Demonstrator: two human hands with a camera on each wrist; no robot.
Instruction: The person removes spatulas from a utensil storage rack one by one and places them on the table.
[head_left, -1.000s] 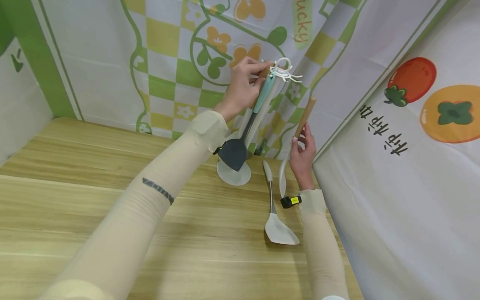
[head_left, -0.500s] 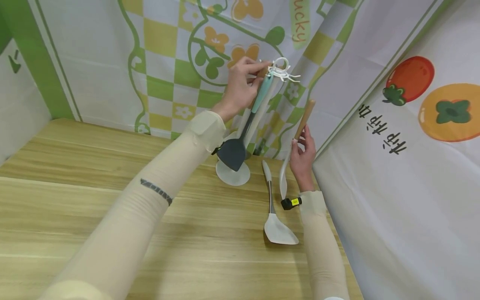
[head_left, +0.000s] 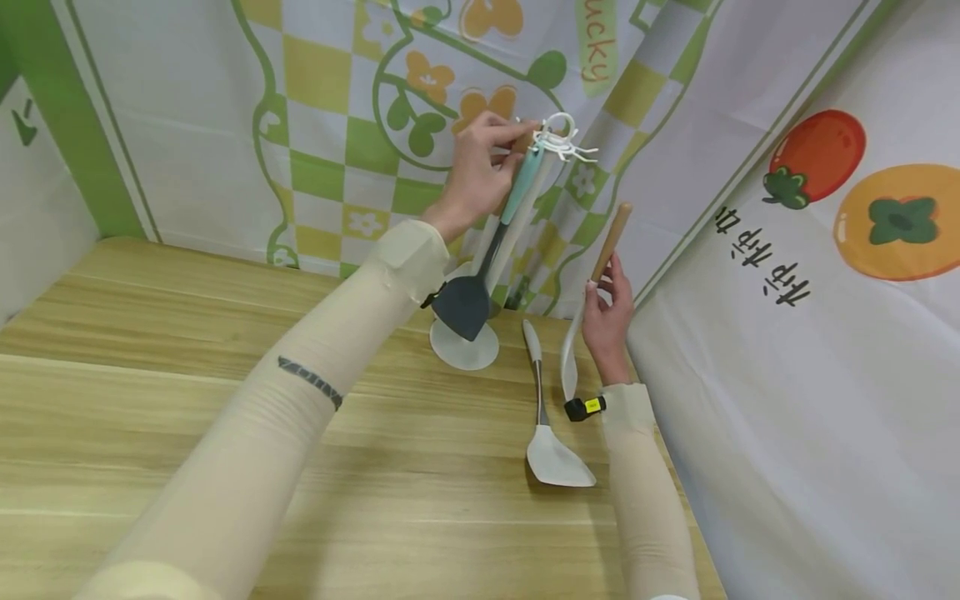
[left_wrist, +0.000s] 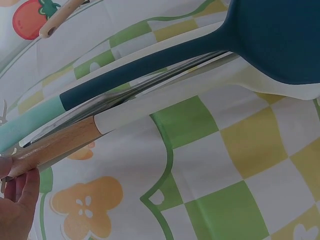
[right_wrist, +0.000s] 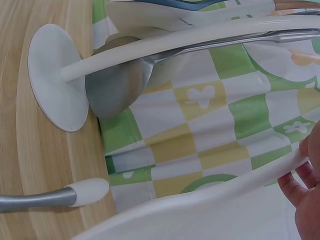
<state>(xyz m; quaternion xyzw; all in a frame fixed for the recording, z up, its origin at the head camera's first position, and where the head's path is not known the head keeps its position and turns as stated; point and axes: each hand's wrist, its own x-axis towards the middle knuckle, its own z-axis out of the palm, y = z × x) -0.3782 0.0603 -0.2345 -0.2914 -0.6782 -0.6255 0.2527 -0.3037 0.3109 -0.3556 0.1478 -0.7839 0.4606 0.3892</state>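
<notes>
In the head view my left hand [head_left: 483,171] is raised to the top of a white utensil rack [head_left: 467,347]. It pinches the upper end of a wooden handle [left_wrist: 62,142] on a white-headed spatula [left_wrist: 165,100], right by the rack's hooks [head_left: 557,146]. A dark blue turner [head_left: 461,307] with a teal handle hangs beside it and covers part of the spatula's head. Further right, my right hand [head_left: 609,325] grips a second white utensil [head_left: 569,367] below its wooden handle [head_left: 612,240]. Its head points down and shows edge-on, its kind unclear.
A white turner [head_left: 557,460] with a metal shaft lies on the wooden table [head_left: 375,500] between rack and right forearm. A round steel utensil head [right_wrist: 117,85] hangs behind the rack's post [right_wrist: 165,42]. Patterned cloth walls [head_left: 315,175] close the back and right.
The head view has shifted slightly. My right hand has lowered its utensil a little; my left hand keeps its pinch at the hooks.
</notes>
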